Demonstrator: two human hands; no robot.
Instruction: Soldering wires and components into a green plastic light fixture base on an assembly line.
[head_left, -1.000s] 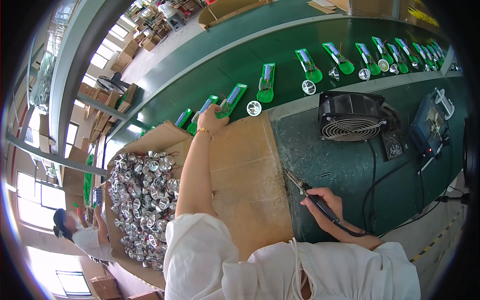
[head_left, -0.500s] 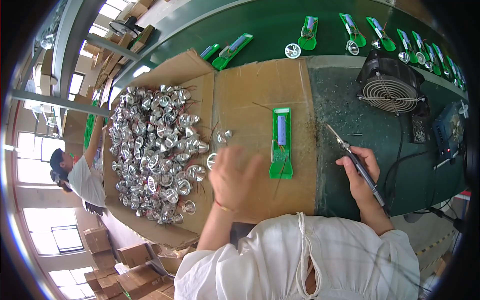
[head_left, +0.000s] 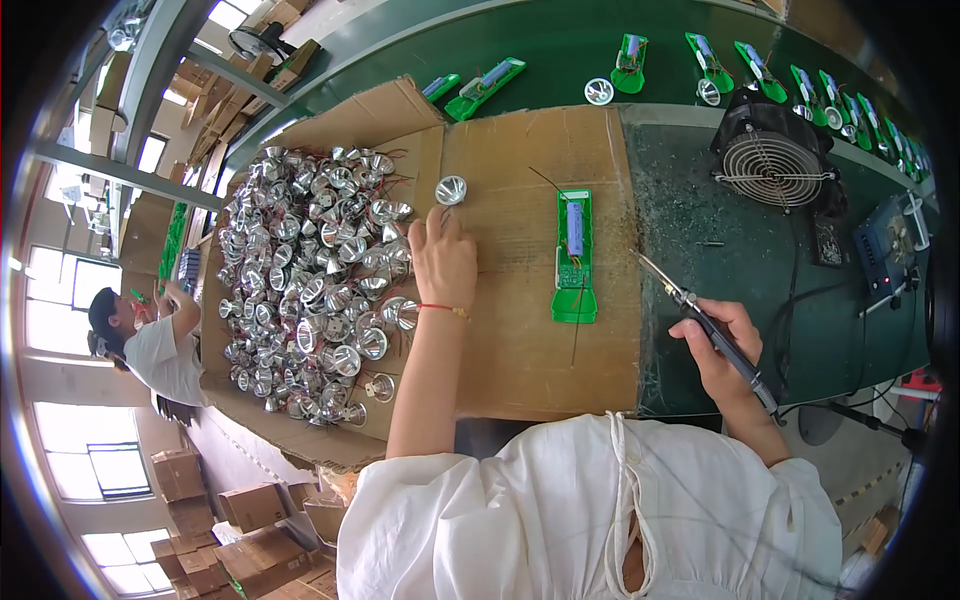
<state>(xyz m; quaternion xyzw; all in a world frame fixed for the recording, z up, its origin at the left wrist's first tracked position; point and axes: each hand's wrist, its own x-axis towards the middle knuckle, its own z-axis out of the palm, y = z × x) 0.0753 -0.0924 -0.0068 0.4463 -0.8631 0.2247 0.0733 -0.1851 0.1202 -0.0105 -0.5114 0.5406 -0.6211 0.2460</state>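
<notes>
My left hand (head_left: 443, 262) is at the right edge of the pile of silver reflector cups (head_left: 310, 270). Its fingers are bent, and a single shiny reflector cup (head_left: 451, 190) shows at their tips; the thumb and part of the grip are hidden. In my right hand (head_left: 725, 350) is a soldering iron (head_left: 722, 338), its tip pointing up and left toward the cardboard. Between the hands lies an open green casing (head_left: 573, 305) on the cardboard sheet (head_left: 510, 350), with a blue-violet battery cell (head_left: 574, 230), a small circuit board and thin loose wires.
A carton (head_left: 400, 120) holds the reflector pile. Several green casings (head_left: 629, 65) with cells and cups line the green bench behind. At the right stand a black fan (head_left: 770, 165) and a blue soldering station (head_left: 885, 255) with cables. Another person (head_left: 165, 345) works at the far left.
My left hand has moved up along the pile's edge, and a reflector cup now shows beyond its fingertips. My right hand keeps the soldering iron in about the same place. The view has shifted slightly.
</notes>
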